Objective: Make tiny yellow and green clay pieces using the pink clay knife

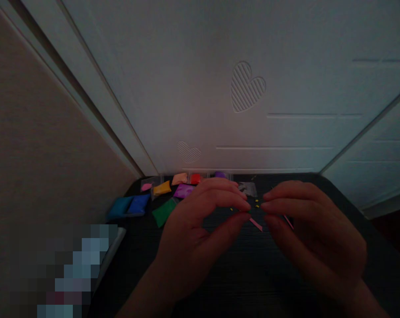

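Head view; clock centred between the fingertips.

Progress: we judge the work to be under way. Small yellow pieces [257, 206] already lie loose at 12 o'clock, and a pink strip [256, 224] rests on the bench [220, 287] at 6 o'clock. We see no finished item; how much is left we cannot fix. Coloured packets fan from 9 to 10 o'clock, including a green packet [163, 213] and a blue packet [138, 205]; a clear packet [249, 189] sits near 11.

Hands: left hand [193, 234], thumb and forefinger tips almost meeting; a faint green trace shows there, but we cannot tell whether anything is pinched. Right hand [322, 234], fingers curled, tips close together; no held object made out.

Poorly seen: lighting is dim. The right hand partly covers a second pink strip [288, 221] near 4 o'clock; the left masks some packets. Pixelation hides an area between 8 and 9.
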### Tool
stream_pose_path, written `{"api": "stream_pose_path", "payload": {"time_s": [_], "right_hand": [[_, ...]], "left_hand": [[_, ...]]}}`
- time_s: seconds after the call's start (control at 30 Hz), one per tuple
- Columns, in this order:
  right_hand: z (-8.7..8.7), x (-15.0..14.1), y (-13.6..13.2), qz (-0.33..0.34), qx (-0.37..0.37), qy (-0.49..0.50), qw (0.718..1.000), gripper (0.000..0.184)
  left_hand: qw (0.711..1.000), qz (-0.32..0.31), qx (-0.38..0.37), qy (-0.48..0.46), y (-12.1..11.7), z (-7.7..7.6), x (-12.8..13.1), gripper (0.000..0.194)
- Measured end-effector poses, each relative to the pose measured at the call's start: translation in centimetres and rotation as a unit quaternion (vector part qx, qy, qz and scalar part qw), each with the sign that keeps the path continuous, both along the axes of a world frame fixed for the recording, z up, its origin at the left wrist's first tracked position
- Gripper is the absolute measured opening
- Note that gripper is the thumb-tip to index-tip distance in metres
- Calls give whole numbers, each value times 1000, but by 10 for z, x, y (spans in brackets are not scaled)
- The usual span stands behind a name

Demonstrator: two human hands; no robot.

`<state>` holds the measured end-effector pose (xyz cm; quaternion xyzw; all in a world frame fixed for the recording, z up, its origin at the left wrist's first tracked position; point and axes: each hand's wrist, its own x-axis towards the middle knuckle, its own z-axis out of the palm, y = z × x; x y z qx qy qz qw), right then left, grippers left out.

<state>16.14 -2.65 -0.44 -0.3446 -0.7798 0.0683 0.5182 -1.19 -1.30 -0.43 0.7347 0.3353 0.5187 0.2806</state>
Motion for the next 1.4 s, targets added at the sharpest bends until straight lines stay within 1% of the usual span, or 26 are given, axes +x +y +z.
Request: {"api": "stream_pose_path", "payload": {"time_s": [0.23,0.37,0.4,0.5,0.57,0.6,0.63,0.7,0.73,0.8,0.83,0.87,0.9,0.93,1.0,1.07,1.17,1.33,1.4], "right_hand": [[0,-1,0,-9,0,9,1000,29],[-1,-1,0,8,-20,49,999,10],[-1,0,1,13,-25,61,998,8],[-2,2,4,17,-40,73,996,11],[-5,3,8,17,-54,65,996,10],[-7,4,11,18,-64,56,996,8],[-11,5,14,20,-75,44,996,7],[-25,5,19,27,-106,9,994,5],[-35,5,22,33,-125,-10,992,5],[-59,5,25,36,-189,-48,980,9],[-73,5,26,34,-220,-65,973,11],[-88,6,27,32,-235,-75,969,12],[-101,7,26,26,-246,-87,965,13],[-114,8,26,24,-256,-106,960,13],[-133,12,25,-2,-252,-136,958,13],[-144,16,26,-24,-246,-155,957,13],[-149,18,29,-38,-245,-157,956,14],[-148,19,32,-51,-243,-152,957,16],[-149,19,32,-56,-239,-149,958,16]], "left_hand": [[1000,-10,1,-6,0,0,0,17],[1000,8,-2,-20,0,3,-2,15],[1000,14,0,-28,1,4,-2,14],[999,28,6,-29,8,1,-6,11],[999,40,-3,18,16,-10,-9,9],[998,47,-12,47,19,-19,-11,8],[994,49,-35,90,23,-31,-14,11],[983,52,-80,160,28,-61,-20,14],[977,51,-100,181,29,-77,-23,15],[964,42,-140,222,30,-109,-30,16],[959,37,-149,239,30,-122,-33,15],[955,36,-154,253,30,-133,-35,15],[952,37,-152,262,29,-141,-37,15],[952,36,-148,266,29,-146,-38,16],[952,36,-137,272,30,-149,-38,18],[950,36,-128,281,31,-149,-37,19],[945,33,-119,304,31,-148,-35,20],[940,22,-115,321,34,-153,-38,25],[942,24,-129,308,32,-149,-41,28]]}}
